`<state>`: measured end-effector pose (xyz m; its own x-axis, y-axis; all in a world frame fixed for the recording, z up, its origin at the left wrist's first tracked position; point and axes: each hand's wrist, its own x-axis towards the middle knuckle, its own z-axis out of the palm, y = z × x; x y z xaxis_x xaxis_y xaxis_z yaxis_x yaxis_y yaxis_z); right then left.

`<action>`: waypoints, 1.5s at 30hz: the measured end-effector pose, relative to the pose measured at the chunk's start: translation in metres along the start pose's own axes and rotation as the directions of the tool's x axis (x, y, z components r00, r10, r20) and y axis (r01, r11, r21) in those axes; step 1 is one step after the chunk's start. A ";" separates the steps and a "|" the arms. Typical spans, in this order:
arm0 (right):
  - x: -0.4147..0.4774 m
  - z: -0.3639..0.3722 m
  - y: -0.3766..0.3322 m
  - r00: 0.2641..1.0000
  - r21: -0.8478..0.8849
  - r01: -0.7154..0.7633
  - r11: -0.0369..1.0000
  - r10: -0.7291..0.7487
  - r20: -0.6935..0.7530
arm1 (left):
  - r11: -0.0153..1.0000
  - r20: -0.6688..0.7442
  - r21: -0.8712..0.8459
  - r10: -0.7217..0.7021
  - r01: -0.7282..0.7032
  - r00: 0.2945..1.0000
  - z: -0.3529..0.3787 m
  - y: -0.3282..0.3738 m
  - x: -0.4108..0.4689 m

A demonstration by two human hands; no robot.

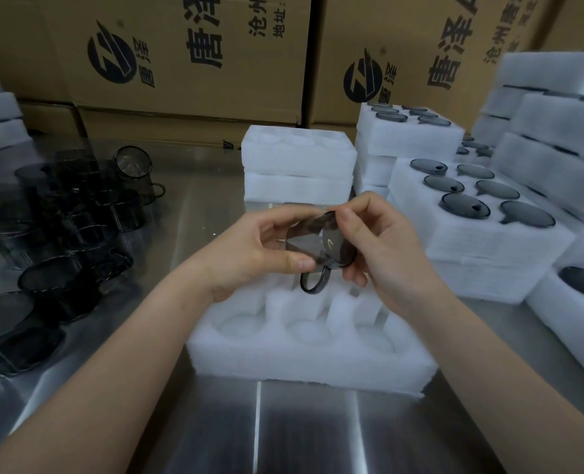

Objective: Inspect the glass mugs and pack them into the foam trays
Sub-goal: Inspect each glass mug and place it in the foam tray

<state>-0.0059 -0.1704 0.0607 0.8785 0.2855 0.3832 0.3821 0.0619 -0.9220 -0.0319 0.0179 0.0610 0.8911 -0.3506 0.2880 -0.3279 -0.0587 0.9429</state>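
Centre frame, both hands grip one smoky glass mug (321, 241) on its side, looped handle hanging down. The left hand (249, 251) pinches the body, the right hand (379, 241) curls round the base, hiding much of it. Below sits a soft white foam tray (311, 357) with round pockets on the steel table (283, 432). At left, dark mugs (61, 234) blur together; filled trays (472, 213) stack at right.
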 end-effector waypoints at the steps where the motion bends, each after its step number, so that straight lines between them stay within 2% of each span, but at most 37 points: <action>1: 0.000 0.001 -0.001 1.000 0.014 -0.002 1.000 0.003 -0.023 | 1.000 0.003 0.002 -0.001 0.001 1.000 0.000 0.000 0.000; 5: -0.001 0.002 -0.006 0.998 0.067 -0.046 0.997 0.048 -0.027 | 0.997 -0.002 -0.080 -0.019 0.019 1.000 -0.002 0.001 -0.002; 7: -0.003 0.004 -0.005 0.999 0.037 -0.047 0.998 0.047 -0.009 | 0.996 -0.015 -0.079 -0.030 0.029 0.999 0.000 0.003 -0.003; 12: -0.004 0.010 -0.001 1.000 -0.067 -0.011 0.998 0.013 0.023 | 0.970 -0.187 0.241 0.069 -0.023 0.980 0.019 0.003 0.001; 16: -0.005 0.012 0.002 0.997 -0.230 0.058 0.971 -0.046 0.059 | 0.785 -0.241 0.620 0.198 -0.006 0.950 0.025 0.003 0.002; 19: -0.004 0.011 0.004 0.997 -0.208 0.045 0.977 -0.031 0.071 | 0.704 -0.235 0.708 0.311 -0.057 0.921 0.031 0.005 0.000; 22: -0.004 0.011 0.003 0.994 -0.100 0.083 0.991 -0.076 0.074 | 0.701 -0.227 0.704 0.374 -0.114 0.899 0.031 0.009 -0.002; 25: -0.004 0.011 -0.002 0.996 0.007 0.038 0.999 -0.039 0.075 | 0.690 -0.216 0.708 0.412 -0.148 0.885 0.029 0.009 -0.003; 30: -0.004 0.011 -0.003 0.999 -0.132 0.034 0.991 -0.029 0.044 | 0.625 -0.223 0.765 0.480 -0.153 0.849 0.033 0.011 -0.003; 33: -0.005 0.011 -0.001 0.999 -0.243 0.033 0.969 -0.029 0.020 | 0.575 -0.220 0.812 0.465 -0.103 0.858 0.034 0.009 -0.002; 36: -0.005 0.011 -0.001 0.998 -0.265 0.059 0.963 -0.063 -0.005 | 0.560 -0.227 0.819 0.517 -0.126 0.826 0.036 0.008 -0.002; 40: -0.005 0.012 -0.005 0.993 -0.140 0.104 0.985 -0.112 -0.047 | 0.596 -0.220 0.787 0.513 -0.160 0.830 0.038 0.010 -0.003; 45: -0.003 0.008 -0.009 0.999 0.116 -0.005 0.993 0.009 -0.033 | 0.614 -0.231 0.775 0.495 -0.150 0.838 0.035 0.008 -0.004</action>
<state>-0.0145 -0.1642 0.0672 0.8908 0.2544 0.3765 0.3418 0.1707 -0.9241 -0.0487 -0.0137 0.0620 0.6565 -0.1069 0.7467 -0.5777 -0.7078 0.4065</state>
